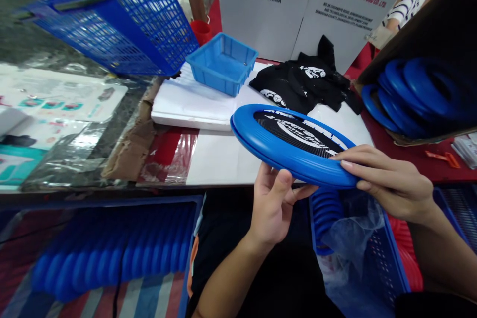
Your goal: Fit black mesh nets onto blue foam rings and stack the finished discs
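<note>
I hold a blue flying ring [283,151] with a black mesh centre carrying white print, tilted above the table's near edge. My left hand [274,203] grips its near rim from below, thumb up against the edge. My right hand [389,184] clasps the right side of the rim, fingers laid over the top. A heap of black printed mesh pieces [298,87] lies on the white board behind the ring.
A small blue tray [222,62] and a tilted blue basket [119,20] stand at the back. A cardboard box with blue rings [413,94] is at the right. More blue rings [112,253] fill a crate at lower left; another crate [372,253] sits under my right hand.
</note>
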`<state>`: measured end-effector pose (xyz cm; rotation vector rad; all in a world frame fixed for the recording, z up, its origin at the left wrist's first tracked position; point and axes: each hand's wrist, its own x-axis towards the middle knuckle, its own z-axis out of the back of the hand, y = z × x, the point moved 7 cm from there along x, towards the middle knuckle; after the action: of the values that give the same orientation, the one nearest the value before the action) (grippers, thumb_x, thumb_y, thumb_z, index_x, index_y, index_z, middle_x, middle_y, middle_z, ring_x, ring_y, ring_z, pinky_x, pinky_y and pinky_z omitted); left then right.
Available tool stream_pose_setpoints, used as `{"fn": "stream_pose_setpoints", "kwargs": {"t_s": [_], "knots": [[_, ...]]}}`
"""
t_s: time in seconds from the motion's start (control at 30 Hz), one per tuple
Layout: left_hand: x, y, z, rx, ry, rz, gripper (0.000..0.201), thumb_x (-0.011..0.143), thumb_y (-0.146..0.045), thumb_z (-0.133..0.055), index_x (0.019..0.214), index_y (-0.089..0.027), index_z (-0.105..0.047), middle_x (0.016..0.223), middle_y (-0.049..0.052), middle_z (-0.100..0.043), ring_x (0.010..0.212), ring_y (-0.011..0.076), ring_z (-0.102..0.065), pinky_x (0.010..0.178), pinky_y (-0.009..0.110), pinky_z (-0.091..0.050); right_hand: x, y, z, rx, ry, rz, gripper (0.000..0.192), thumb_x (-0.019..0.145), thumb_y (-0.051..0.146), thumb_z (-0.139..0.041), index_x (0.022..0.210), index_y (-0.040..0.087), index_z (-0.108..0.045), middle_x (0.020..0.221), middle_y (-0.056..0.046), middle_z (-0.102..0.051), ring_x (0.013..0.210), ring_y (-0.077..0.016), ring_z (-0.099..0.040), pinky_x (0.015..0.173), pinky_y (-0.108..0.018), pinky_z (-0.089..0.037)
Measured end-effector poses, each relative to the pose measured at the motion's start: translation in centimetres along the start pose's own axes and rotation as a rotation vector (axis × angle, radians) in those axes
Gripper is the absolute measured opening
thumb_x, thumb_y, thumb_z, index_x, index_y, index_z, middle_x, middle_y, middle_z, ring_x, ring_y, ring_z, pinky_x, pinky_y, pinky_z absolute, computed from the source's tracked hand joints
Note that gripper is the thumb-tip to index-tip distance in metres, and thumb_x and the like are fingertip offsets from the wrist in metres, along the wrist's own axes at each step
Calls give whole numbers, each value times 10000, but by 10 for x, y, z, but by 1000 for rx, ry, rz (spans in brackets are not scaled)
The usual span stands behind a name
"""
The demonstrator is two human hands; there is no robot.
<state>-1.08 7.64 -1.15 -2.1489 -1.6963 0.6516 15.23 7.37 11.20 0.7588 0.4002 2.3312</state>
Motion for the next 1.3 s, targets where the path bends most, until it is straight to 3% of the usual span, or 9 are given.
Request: {"fn": "stream_pose_setpoints", "kwargs": {"t_s": [0.23, 0.5, 0.63, 0.7, 0.8, 0.93, 1.03, 1.13, 1.3], "knots": [[-1, 1, 4, -27, -11, 31, 615, 874, -550, -840, 1363, -246, -625, 1219, 86, -763, 1085, 266, -770, 800, 352, -703, -5, 2, -10, -99, 52, 78, 541, 1042, 163, -610, 1565, 292, -562, 1350, -119, -723, 1182, -273, -694, 958, -455, -646], [11, 5, 27, 74, -112, 202, 745, 780, -684, -842, 1298, -187, -642, 1148, 80, -775, 962, 247, -774, 684, 306, -686, -30, -7, -45, -248, 67, 86, 598, 1022, 52, -566, 1588, 237, -515, 1361, -161, -702, 1232, -276, -670, 956, -449, -647], [23, 0, 39, 238, -109, 271, 683, 661, -594, -949, 1096, -154, -659, 893, 26, -739, 709, 166, -714, 546, 241, -626, -49, -9, -73, -356, 38, 135, 485, 1018, 1, -459, 1447, 144, -633, 1317, -177, -727, 1239, -259, -685, 973, -426, -653], [27, -1, 47, 351, -133, 256, 623, 640, -523, -968, 1009, -149, -634, 784, -9, -678, 620, 130, -650, 483, 204, -568, -56, -8, -87, -406, -14, 180, 391, 1013, 12, -507, 1351, 102, -681, 1281, -199, -739, 1205, -264, -700, 946, -423, -663], [29, 0, 61, 464, -213, 174, 575, 667, -484, -931, 1002, -167, -588, 808, -17, -650, 602, 120, -601, 451, 205, -528, -61, -7, -100, -448, -102, 199, 338, 959, -13, -619, 1276, 70, -701, 1264, -231, -737, 1166, -282, -713, 899, -434, -674], [24, 4, 78, 543, -331, 32, 611, 749, -460, -869, 1197, -213, -535, 966, -8, -657, 723, 147, -648, 558, 239, -568, -60, -5, -111, -508, -127, 216, 374, 923, -45, -645, 1269, 86, -695, 1223, -210, -754, 1149, -266, -726, 887, -423, -682], [22, 2, 83, 664, -383, -102, 651, 806, -463, -851, 1298, -216, -503, 1149, 41, -674, 960, 194, -703, 842, 323, -614, -59, -4, -117, -555, -120, 230, 353, 941, -25, -629, 1268, 94, -691, 1197, -199, -762, 1111, -259, -738, 876, -421, -685], [23, -1, 85, 788, -387, -195, 674, 821, -470, -858, 1324, -187, -511, 1277, 96, -667, 1148, 236, -688, 1088, 396, -527, -60, -3, -123, -576, -116, 236, 341, 934, -28, -625, 1253, 70, -696, 1185, -226, -758, 1104, -283, -739, 870, -434, -681], [26, 1, 95, 823, -348, -200, 674, 863, -480, -830, 1381, -191, -511, 1294, 99, -671, 1149, 231, -688, 1098, 398, -527, -59, -9, -124, -483, -22, 221, 408, 941, -1, -621, 1328, 115, -679, 1311, -204, -724, 1192, -279, -700, 953, -457, -655]]}}
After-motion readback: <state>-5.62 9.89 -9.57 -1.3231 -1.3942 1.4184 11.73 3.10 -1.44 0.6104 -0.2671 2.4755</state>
